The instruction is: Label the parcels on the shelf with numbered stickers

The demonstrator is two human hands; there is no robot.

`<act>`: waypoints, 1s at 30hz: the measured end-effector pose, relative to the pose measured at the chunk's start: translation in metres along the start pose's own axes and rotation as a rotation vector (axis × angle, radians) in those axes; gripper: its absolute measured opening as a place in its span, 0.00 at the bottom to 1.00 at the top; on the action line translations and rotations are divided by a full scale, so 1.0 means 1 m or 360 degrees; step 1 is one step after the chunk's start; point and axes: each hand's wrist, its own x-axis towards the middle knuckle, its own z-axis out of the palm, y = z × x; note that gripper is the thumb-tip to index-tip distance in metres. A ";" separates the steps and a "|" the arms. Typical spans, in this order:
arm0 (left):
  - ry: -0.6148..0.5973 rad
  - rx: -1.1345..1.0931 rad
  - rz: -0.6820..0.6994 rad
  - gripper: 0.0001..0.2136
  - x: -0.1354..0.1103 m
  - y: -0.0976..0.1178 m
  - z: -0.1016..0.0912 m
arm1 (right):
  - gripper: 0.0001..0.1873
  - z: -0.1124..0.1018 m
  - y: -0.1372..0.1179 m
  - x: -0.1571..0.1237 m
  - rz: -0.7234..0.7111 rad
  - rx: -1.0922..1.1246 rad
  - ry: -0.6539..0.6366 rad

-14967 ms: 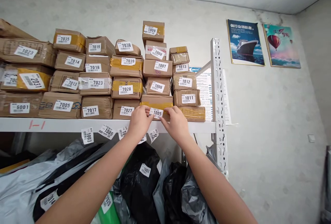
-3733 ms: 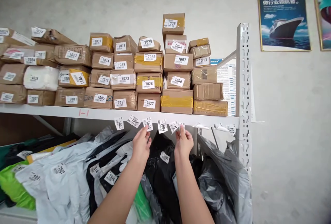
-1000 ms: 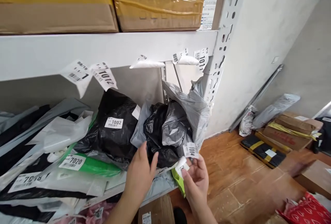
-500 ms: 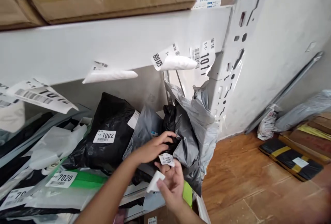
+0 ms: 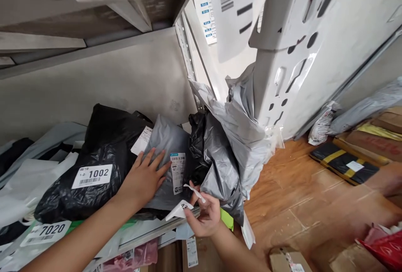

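My left hand (image 5: 143, 180) lies with fingers spread on a grey mailer bag (image 5: 166, 138), beside its printed shipping label (image 5: 178, 173). Left of it is a black plastic parcel (image 5: 103, 142) with a 1002 sticker (image 5: 92, 176). Lower right, my right hand (image 5: 205, 213) pinches a white paper label (image 5: 179, 210) by the thumb. A second white slip (image 5: 195, 193) curls at its fingertips; its print is hidden. Behind this hand are a crumpled black bag (image 5: 197, 146) and a shiny grey bag (image 5: 220, 163).
A white perforated shelf post (image 5: 279, 54) stands right, with a hanging barcode tag (image 5: 232, 12) close overhead. A 7020-labelled parcel (image 5: 47, 234) lies lower left. On the wooden floor (image 5: 282, 184) are a black parcel with yellow tape (image 5: 342, 163) and cardboard boxes (image 5: 287, 259).
My view has moved closer under the upper shelf. My left hand has gone from the black bag to the grey mailer and spread out. The 1004 slip no longer faces me.
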 end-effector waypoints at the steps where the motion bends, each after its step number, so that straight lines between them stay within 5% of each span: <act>1: 0.0008 -0.0015 -0.0010 0.20 0.000 0.001 -0.003 | 0.33 0.000 -0.002 0.001 -0.0017 -0.0039 -0.0026; 7: -0.0030 -0.0609 0.0130 0.12 -0.019 0.035 -0.055 | 0.37 0.008 -0.020 0.017 -0.0058 -0.0152 -0.0236; 11: -0.0179 -0.0806 -0.0074 0.11 -0.037 0.056 -0.079 | 0.35 0.015 -0.030 0.022 0.0067 -0.0093 -0.0237; 16: -0.0145 -0.0888 -0.0259 0.09 -0.049 0.051 -0.072 | 0.35 0.019 -0.039 0.023 0.0235 -0.0111 -0.0242; 30: 0.0183 -0.0666 -0.0037 0.05 -0.061 0.045 -0.056 | 0.34 0.030 -0.048 0.023 0.0196 -0.0162 -0.0235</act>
